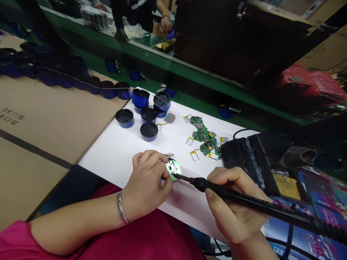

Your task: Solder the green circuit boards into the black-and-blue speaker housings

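Near the front of the white work surface, my left hand point(149, 178) pinches the edge of a round green circuit board point(174, 169). Thin dark wires rise from the board, and a small silvery piece lies just behind it, partly hidden by my fingers. My right hand point(238, 202) is wrapped round the black handle of a soldering iron point(211, 187). The iron's tip points left and reaches the lower part of the board; whether it touches cannot be made out. Beyond the board lies a heap of green circuit boards point(204, 135) with small silver battery cells point(194, 155) wired to them.
Blue-and-black round housings point(149, 131) stand at the back left, with a long row along the cardboard point(40, 112). To the right sits a black soldering stand point(244, 155) with a yellow sponge point(286, 186). A cable hangs at lower right. Another person's hand point(166, 24) shows across the bench.
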The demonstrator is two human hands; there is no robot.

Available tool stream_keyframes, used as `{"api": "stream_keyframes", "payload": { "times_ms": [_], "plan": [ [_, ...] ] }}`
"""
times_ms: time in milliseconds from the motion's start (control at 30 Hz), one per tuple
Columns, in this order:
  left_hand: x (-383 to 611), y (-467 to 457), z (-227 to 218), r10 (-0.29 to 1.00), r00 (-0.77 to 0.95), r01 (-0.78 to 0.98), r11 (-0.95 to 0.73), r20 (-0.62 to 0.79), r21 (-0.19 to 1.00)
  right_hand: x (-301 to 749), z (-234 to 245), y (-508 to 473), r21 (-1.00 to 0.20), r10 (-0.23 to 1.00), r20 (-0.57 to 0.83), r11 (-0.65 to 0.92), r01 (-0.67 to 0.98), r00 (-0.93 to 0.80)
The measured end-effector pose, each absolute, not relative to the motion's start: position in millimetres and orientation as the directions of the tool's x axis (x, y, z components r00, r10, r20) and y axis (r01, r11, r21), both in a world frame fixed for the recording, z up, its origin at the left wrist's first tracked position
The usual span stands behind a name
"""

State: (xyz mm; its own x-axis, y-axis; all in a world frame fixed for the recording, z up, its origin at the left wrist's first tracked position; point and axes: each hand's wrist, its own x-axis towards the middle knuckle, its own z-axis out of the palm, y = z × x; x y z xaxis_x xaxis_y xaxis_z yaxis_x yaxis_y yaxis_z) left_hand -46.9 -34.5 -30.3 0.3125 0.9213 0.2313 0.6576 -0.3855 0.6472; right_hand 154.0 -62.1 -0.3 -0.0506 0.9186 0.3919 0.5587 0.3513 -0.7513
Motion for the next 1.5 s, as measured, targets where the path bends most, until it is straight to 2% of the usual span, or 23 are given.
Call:
{"api": "stream_keyframes", "payload": {
  "times_ms": [400, 600, 767, 900, 1033, 1267, 1433, 1500],
  "plan": [
    [-47.2, -32.4, -30.4, 0.915, 0.328, 0.647, -0.398, 0.234, 0.650, 146.4, 10.5, -63.2, -0.693, 0.908, 0.407, 0.375, 0.615, -0.095],
    [-48.4, -30.8, -31.7, 0.908, 0.353, 0.621, -0.409, 0.228, 0.669, 143.8, 13.7, -62.9, -0.743, 0.954, 0.301, 0.235, 0.627, -0.001],
    [-49.6, -29.5, -31.7, 0.909, 0.355, 0.609, -0.403, 0.220, 0.683, 143.2, 15.7, -63.5, -0.664, 0.900, 0.414, 0.401, 0.631, -0.137],
    [-49.3, -28.3, -31.8, 0.906, 0.360, 0.603, -0.408, 0.223, 0.685, 140.4, 22.2, -62.1, -0.614, 0.914, 0.390, 0.350, 0.708, -0.113],
    [-49.3, -27.8, -32.0, 0.907, 0.362, 0.604, -0.403, 0.214, 0.688, 137.9, 25.0, -61.1, -0.545, 0.879, 0.445, 0.419, 0.726, -0.172],
    [-49.3, -27.9, -32.9, 0.907, 0.360, 0.600, -0.403, 0.216, 0.691, 140.7, 25.0, -64.6, -0.587, 0.881, 0.459, 0.399, 0.705, -0.116],
    [-48.4, -27.6, -33.2, 0.907, 0.354, 0.594, -0.406, 0.228, 0.694, 146.4, 22.6, -70.8, -0.682, 0.875, 0.482, 0.348, 0.643, 0.038],
    [-48.5, -27.6, -32.6, 0.909, 0.353, 0.588, -0.401, 0.223, 0.702, 149.6, 17.7, -71.9, -0.662, 0.850, 0.522, 0.350, 0.663, 0.072]
  ]
}}
